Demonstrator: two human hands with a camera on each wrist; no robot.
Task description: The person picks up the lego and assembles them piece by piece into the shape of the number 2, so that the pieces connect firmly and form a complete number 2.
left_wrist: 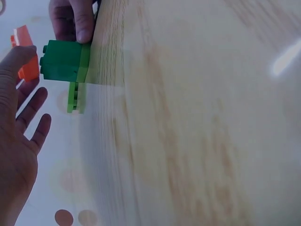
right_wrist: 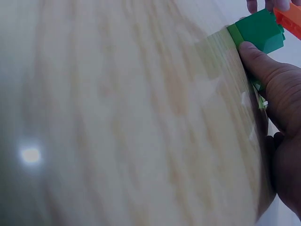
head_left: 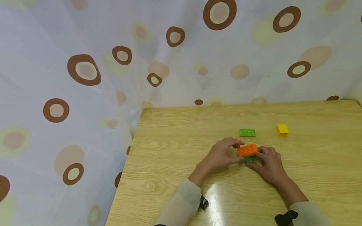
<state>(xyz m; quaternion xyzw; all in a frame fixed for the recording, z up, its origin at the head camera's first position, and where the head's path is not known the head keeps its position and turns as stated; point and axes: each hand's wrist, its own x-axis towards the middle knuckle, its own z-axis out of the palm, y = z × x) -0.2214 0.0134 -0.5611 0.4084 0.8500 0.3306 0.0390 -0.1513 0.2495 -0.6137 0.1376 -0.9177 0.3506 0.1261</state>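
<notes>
My left hand (head_left: 221,154) pinches an orange toy building brick (head_left: 247,150), its studs facing up and tilted in the head view. Just beneath it is a dark green brick (left_wrist: 61,61) on a light green base piece (left_wrist: 83,63), resting on the table. In the left wrist view a gap shows between the orange brick and the green studs. My right hand (head_left: 270,164) grips this green stack low down, the thumb (right_wrist: 256,59) against its side. From the head view, the orange brick hides much of the stack.
Behind the hands a light green plate (head_left: 247,133) lies on the wooden table (head_left: 169,131). To its right sits a yellow brick (head_left: 282,130). A patterned curtain (head_left: 177,64) hangs along the table's back and left edges.
</notes>
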